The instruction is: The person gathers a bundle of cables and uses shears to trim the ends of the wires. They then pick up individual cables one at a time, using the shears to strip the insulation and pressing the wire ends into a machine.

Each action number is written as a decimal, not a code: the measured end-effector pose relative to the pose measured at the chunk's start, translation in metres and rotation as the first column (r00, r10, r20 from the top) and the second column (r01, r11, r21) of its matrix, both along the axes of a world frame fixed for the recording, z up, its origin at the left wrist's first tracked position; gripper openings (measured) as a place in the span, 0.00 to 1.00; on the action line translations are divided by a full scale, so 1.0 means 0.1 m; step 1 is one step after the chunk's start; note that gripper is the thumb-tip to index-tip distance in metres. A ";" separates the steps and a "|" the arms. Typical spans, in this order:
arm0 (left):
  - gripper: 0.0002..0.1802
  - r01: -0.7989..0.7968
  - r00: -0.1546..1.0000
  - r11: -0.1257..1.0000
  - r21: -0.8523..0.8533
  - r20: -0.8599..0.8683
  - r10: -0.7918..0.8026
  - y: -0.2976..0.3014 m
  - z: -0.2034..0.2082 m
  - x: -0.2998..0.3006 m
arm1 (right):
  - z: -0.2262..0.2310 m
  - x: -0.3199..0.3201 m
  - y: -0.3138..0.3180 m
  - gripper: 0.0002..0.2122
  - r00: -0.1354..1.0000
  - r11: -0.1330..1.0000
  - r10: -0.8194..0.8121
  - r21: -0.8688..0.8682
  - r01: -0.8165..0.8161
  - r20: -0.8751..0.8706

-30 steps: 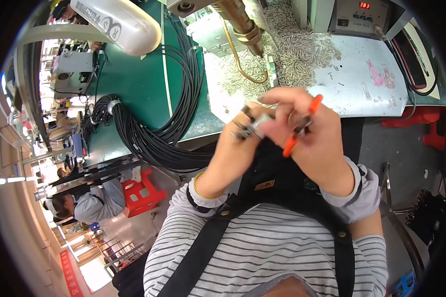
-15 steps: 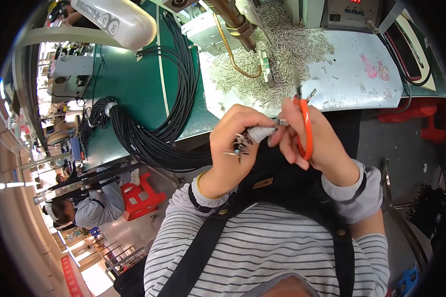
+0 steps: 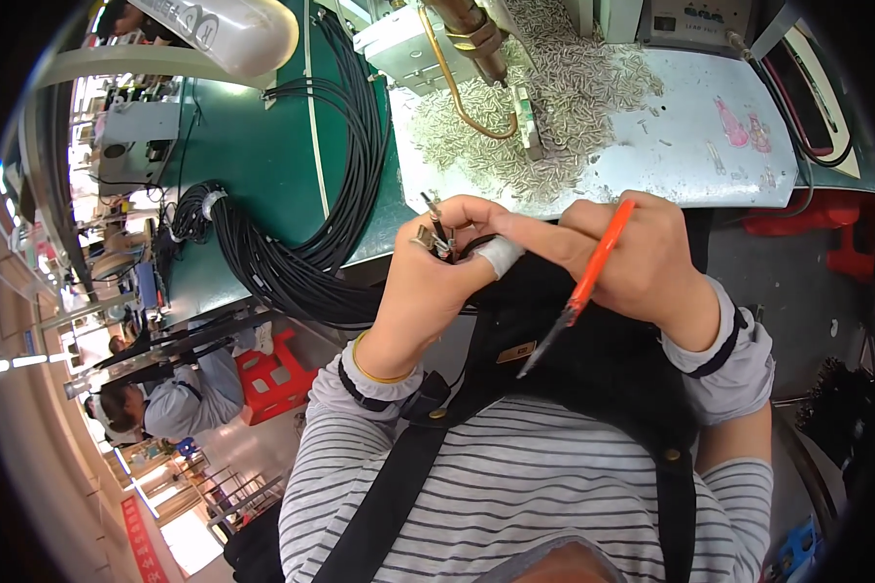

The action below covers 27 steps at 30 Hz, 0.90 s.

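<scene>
My left hand is closed around the end of a black cable, from which thin stripped wires and small metal pieces stick out past the fingers. White tape wraps the tip of its thumb. My right hand meets it, the index finger touching beside the taped thumb. Scissors with orange handles rest in the right hand, their dark blades pointing down toward my apron. Whatever lies between the meeting fingertips is hidden.
A heap of small metal pieces covers part of the metal worktop ahead. A press head stands over a small fixture. Bundled black cables lie on the green table at left. A co-worker sits farther left.
The scissors have swung round in my right hand from pointing up to pointing down. My left hand has moved slightly left, and the right index finger now reaches across to its thumb.
</scene>
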<state>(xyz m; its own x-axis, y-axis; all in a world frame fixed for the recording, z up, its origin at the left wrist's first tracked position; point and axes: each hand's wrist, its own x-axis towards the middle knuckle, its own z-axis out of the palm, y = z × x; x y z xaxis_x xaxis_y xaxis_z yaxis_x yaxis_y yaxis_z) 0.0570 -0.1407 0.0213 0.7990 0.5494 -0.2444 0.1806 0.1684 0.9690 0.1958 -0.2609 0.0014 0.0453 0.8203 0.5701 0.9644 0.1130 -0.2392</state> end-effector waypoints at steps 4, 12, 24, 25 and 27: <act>0.09 0.011 0.995 0.992 -0.125 -0.093 -0.022 0.02 0.04 0.04 | -0.04 -0.01 -0.01 0.11 0.998 0.996 0.022 0.090 -0.028 0.062; 0.09 0.037 0.998 0.986 -0.162 -0.053 -0.047 -0.01 0.05 0.01 | -0.08 -0.19 -0.08 0.08 0.982 0.995 -0.072 0.059 0.083 -0.172; 0.08 0.081 0.996 0.865 -0.495 0.068 -0.054 0.06 -0.02 -0.09 | -0.15 -0.44 -0.01 0.05 0.298 0.978 0.104 0.153 0.145 -0.949; 0.08 0.080 0.996 0.865 -0.495 0.068 -0.054 0.05 -0.02 -0.09 | -0.15 -0.42 -0.03 0.05 0.298 0.978 0.104 0.153 0.144 -0.949; 0.08 0.007 0.998 0.939 -0.343 0.064 0.016 -0.03 0.00 -0.06 | -0.08 -0.36 -0.12 0.08 0.321 0.996 -0.081 -0.087 -0.006 -0.944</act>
<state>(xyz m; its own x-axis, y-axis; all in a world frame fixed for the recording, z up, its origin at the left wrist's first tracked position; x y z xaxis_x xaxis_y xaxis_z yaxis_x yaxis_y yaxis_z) 0.0506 -0.1432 0.0216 0.8171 0.4451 -0.3663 0.1178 0.4932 0.8619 0.1594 -0.2730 -0.0070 0.5492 0.8329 0.0679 0.0826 0.0267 -0.9962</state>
